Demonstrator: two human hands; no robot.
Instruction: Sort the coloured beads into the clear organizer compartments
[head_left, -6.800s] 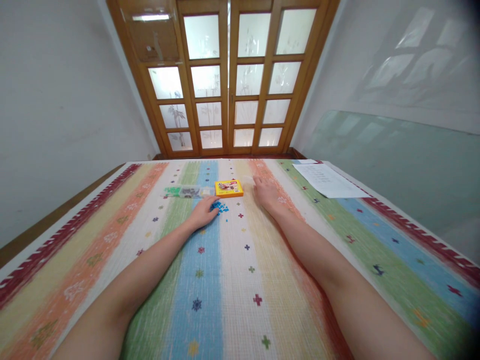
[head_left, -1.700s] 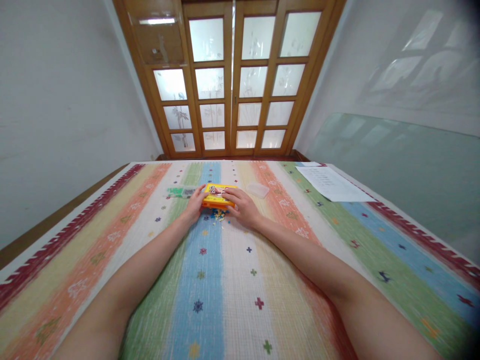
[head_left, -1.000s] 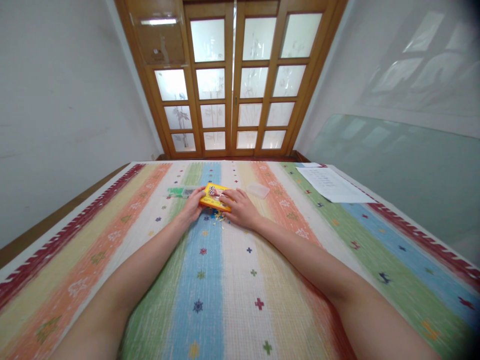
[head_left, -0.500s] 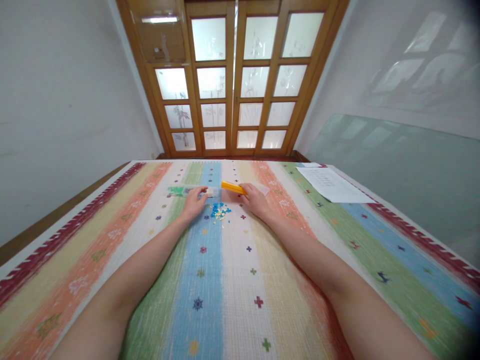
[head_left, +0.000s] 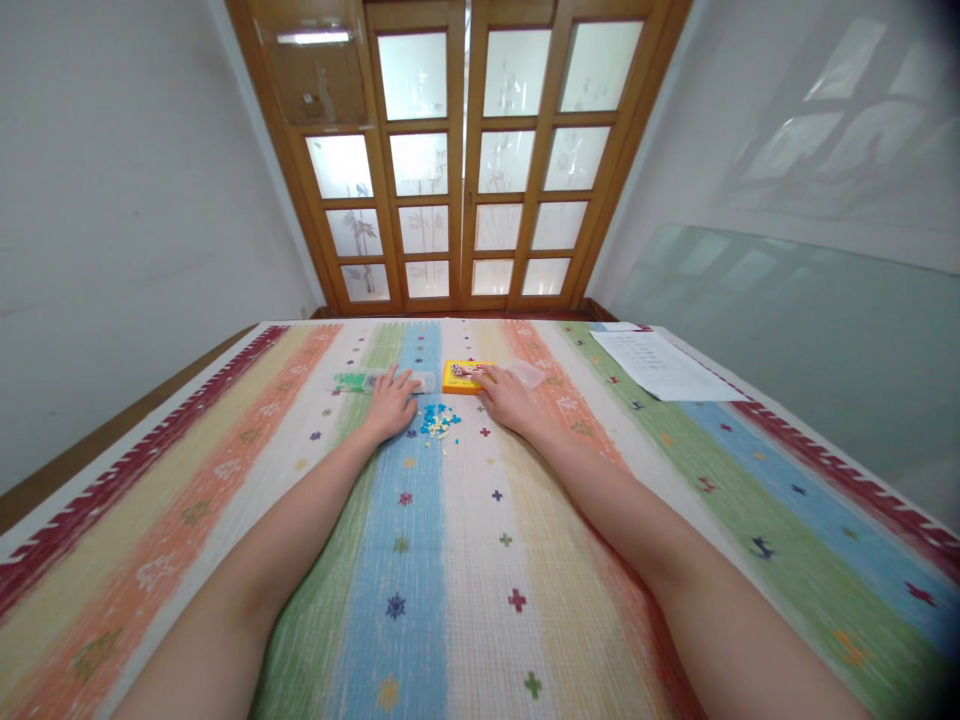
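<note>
Fingers spread, my left hand [head_left: 391, 405] rests over a long clear plastic case [head_left: 427, 383], partly covering it. Green pieces [head_left: 349, 382] show at the case's left end. My right hand [head_left: 507, 398] holds the right end of a flat yellow box [head_left: 459, 378] with orange sides and a printed picture on its top face. A translucent plastic sheet or sleeve [head_left: 529, 374] sticks out beyond that hand; how it joins the box is hidden. Between and just nearer than the hands lies a loose pile of small blue and pale yellow pieces [head_left: 437, 422].
A striped cloth [head_left: 480, 560] covers the table. White printed paper [head_left: 660, 365] lies at the far right. Beyond the table stand wooden doors [head_left: 463, 200] with glass panes, and a glass panel [head_left: 795, 310] leans by the right wall.
The yellow box has turned from its orange edge to lie flat with its printed face up. My left hand's fingers have spread over the clear case. The small pieces have stayed put.
</note>
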